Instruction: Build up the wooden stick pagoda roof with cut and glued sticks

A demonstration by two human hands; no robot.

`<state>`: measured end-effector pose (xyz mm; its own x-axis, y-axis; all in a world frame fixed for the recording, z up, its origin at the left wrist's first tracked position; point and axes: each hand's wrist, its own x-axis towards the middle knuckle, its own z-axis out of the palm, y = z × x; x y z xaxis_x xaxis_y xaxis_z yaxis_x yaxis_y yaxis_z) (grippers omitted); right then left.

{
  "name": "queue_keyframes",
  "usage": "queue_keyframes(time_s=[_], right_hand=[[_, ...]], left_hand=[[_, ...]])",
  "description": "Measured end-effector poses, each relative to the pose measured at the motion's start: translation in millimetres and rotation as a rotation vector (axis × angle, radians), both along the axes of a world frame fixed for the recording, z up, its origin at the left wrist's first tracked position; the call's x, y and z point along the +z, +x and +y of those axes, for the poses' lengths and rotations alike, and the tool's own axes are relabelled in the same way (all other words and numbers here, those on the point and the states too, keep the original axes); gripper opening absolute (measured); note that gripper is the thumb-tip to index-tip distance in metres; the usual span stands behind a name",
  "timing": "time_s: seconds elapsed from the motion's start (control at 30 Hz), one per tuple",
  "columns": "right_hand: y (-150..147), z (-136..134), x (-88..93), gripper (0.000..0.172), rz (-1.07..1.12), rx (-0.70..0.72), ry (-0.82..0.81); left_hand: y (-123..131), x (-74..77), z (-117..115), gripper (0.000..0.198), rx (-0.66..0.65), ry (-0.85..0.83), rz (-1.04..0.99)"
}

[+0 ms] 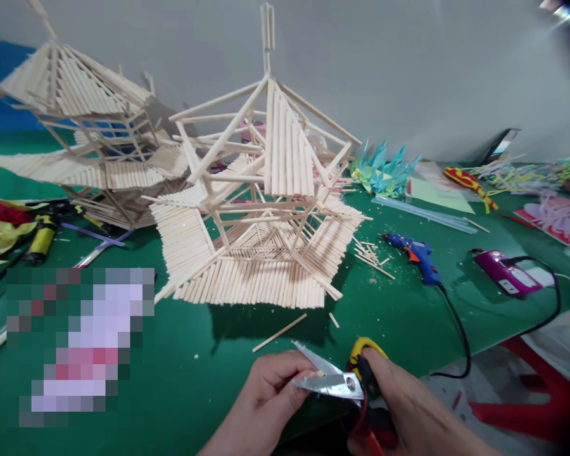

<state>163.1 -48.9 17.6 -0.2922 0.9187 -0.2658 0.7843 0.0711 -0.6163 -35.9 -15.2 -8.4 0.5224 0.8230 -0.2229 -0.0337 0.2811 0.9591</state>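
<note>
My right hand (392, 386) grips a pair of scissors (332, 383) with yellow, red and black handles, their blades partly open. My left hand (278, 389) is closed in a pinch beside the blades. A small pale tip of a wooden stick (320, 373) shows at its fingers, between the blades; the rest of it is hidden. Beyond both hands stands a pagoda model (249, 278) built of thin wooden sticks, its top roof covered with sticks on one panel only. One loose stick (280, 332) and a short stick piece (334, 320) lie before it.
Cut stick pieces (373, 258) and a blue glue gun (415, 256) lie right of the model, near a purple power socket (506, 272). Clear glue sticks (427, 214) are further back. A second stick pagoda (118, 174) stands at left. A red stool (527, 392) is below the table edge.
</note>
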Motion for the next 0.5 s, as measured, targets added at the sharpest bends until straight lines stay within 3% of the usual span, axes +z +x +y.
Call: queue_keyframes(time_s=[0.33, 0.5], right_hand=[[-2.2, -2.1, 1.1, 0.028, 0.004, -0.045, -0.104], [-4.1, 0.0, 2.2, 0.026, -0.002, -0.027, -0.183]], left_hand=[[-2.4, -6.0, -2.5, 0.022, 0.037, 0.071, -0.017], [-1.4, -0.8, -0.9, 0.021, 0.035, 0.128, -0.032]])
